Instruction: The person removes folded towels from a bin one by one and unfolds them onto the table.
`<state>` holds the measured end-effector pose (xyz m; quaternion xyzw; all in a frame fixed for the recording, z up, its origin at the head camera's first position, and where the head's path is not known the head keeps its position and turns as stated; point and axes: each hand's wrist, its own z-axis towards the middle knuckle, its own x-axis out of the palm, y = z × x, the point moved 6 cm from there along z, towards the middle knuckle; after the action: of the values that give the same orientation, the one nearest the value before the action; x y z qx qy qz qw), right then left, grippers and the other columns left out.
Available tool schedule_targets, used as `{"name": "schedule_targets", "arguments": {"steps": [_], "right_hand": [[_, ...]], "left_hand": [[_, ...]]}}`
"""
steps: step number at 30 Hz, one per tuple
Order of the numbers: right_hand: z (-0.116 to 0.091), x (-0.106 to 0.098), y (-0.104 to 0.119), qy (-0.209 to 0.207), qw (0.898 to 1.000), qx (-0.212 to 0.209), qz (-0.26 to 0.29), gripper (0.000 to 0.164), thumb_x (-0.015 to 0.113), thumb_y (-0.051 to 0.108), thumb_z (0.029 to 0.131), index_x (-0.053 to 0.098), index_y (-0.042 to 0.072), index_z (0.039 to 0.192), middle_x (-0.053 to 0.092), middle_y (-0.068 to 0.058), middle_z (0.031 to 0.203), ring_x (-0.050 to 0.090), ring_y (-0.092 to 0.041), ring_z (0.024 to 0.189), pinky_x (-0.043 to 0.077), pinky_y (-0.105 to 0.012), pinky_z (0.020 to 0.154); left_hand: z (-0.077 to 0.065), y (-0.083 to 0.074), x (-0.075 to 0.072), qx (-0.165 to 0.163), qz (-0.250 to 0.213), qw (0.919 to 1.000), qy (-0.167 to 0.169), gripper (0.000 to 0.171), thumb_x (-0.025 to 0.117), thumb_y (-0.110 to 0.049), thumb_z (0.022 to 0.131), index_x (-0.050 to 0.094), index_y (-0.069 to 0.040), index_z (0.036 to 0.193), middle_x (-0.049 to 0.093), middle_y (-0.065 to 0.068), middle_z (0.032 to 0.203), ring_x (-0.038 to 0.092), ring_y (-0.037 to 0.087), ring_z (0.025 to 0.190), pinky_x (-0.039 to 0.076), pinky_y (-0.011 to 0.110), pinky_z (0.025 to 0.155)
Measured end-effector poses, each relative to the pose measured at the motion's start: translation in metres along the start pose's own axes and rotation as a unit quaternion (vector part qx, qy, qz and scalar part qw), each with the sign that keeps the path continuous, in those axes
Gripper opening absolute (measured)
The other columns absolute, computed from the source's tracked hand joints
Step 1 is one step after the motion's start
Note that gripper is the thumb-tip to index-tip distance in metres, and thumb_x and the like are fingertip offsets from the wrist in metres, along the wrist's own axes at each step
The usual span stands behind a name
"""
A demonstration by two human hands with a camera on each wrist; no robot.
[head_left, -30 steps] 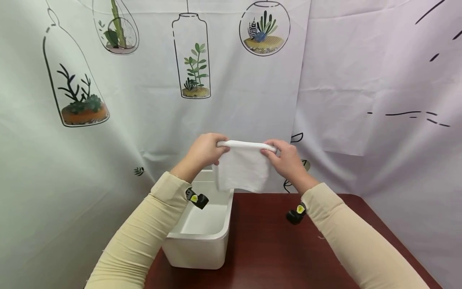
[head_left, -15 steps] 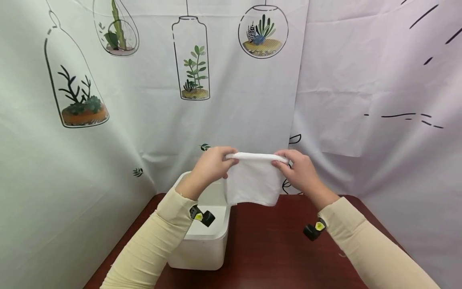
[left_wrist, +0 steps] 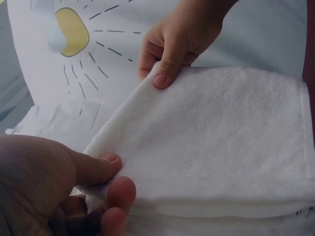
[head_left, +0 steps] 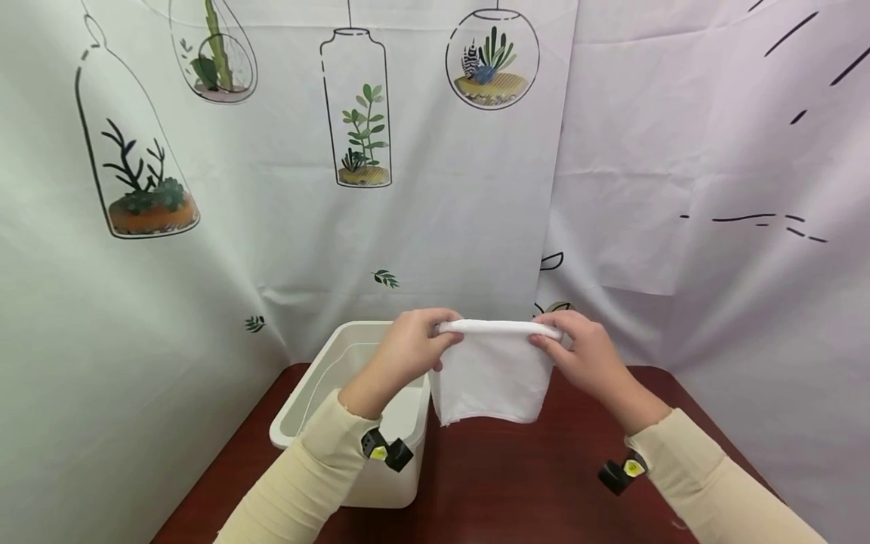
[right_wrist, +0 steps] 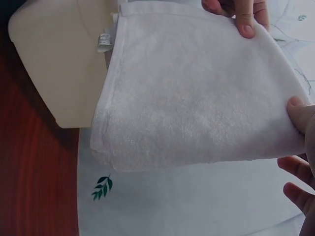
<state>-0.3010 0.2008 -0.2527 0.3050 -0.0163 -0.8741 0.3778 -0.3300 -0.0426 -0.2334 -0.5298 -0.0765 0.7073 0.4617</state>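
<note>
A white towel (head_left: 495, 378), folded over in layers, hangs in the air between both hands. My left hand (head_left: 414, 349) pinches its upper left corner, thumb on the near side. At the upper right corner my right hand (head_left: 583, 355) pinches the same folded edge. The left wrist view shows the towel's fuzzy surface (left_wrist: 221, 132) with both thumbs pressed on it. In the right wrist view a small printed label (right_wrist: 104, 41) sticks out from the towel's side edge. The lower edge hangs loose above the table, right of a white bin.
The white plastic bin (head_left: 384, 483) stands on the left of the dark red table (head_left: 503, 483), partly hidden behind my left forearm. White curtains (head_left: 435, 227) printed with hanging plant jars enclose the back and sides.
Both hands have lowered the towel and shifted it to the right, from over the bin's right side to beside it. More of the bin's rim now shows.
</note>
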Motion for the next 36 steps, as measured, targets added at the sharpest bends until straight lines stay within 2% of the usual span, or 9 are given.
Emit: {"name": "schedule_targets", "arguments": {"steps": [9, 16, 22, 29, 36], "right_hand": [[-0.028, -0.003, 0.001, 0.011, 1.000, -0.001, -0.010, 0.022, 0.084, 0.009, 0.081, 0.075, 0.015, 0.100, 0.072, 0.000, 0.100, 0.064, -0.012, 0.086, 0.053, -0.032, 0.067], [-0.048, -0.003, -0.003, 0.014, 1.000, 0.003, 0.002, 0.024, 0.085, 0.006, 0.080, 0.074, 0.016, 0.099, 0.072, 0.002, 0.098, 0.060, -0.004, 0.078, 0.048, -0.017, 0.063], [-0.061, -0.003, -0.004, 0.022, 1.000, 0.020, -0.004, 0.024, 0.085, 0.008, 0.079, 0.074, 0.018, 0.098, 0.071, 0.004, 0.097, 0.058, -0.003, 0.075, 0.048, -0.020, 0.062], [-0.080, 0.001, -0.008, 0.038, 0.998, 0.041, 0.011, 0.025, 0.085, 0.007, 0.080, 0.074, 0.020, 0.099, 0.071, 0.006, 0.097, 0.059, -0.001, 0.076, 0.049, -0.019, 0.062], [-0.102, 0.005, -0.014, 0.038, 0.998, 0.045, 0.025, 0.029, 0.084, 0.003, 0.078, 0.073, 0.020, 0.099, 0.070, 0.009, 0.096, 0.060, 0.000, 0.075, 0.047, -0.014, 0.063]], "left_hand": [[-0.020, 0.004, 0.023, 0.006, -0.035, 0.9993, 0.009, 0.013, 0.072, -0.011, 0.093, 0.075, -0.018, 0.103, 0.060, -0.003, 0.059, 0.059, 0.013, 0.042, 0.044, 0.028, 0.043], [-0.033, 0.009, 0.041, -0.001, -0.031, 0.9995, 0.006, 0.015, 0.072, -0.011, 0.093, 0.075, -0.020, 0.105, 0.056, -0.007, 0.052, 0.056, 0.009, 0.040, 0.039, 0.026, 0.041], [-0.042, 0.013, 0.055, -0.010, -0.050, 0.9987, 0.009, 0.013, 0.072, -0.010, 0.093, 0.074, -0.019, 0.102, 0.058, -0.005, 0.055, 0.055, 0.011, 0.040, 0.041, 0.026, 0.041], [-0.053, 0.023, 0.070, -0.045, -0.082, 0.9955, 0.017, 0.013, 0.072, -0.011, 0.093, 0.074, -0.021, 0.101, 0.063, -0.006, 0.069, 0.056, 0.013, 0.041, 0.047, 0.029, 0.044], [-0.064, 0.028, 0.086, -0.050, -0.076, 0.9956, 0.025, 0.014, 0.073, -0.011, 0.091, 0.074, -0.021, 0.101, 0.060, -0.006, 0.060, 0.053, 0.010, 0.038, 0.043, 0.027, 0.042]]}}
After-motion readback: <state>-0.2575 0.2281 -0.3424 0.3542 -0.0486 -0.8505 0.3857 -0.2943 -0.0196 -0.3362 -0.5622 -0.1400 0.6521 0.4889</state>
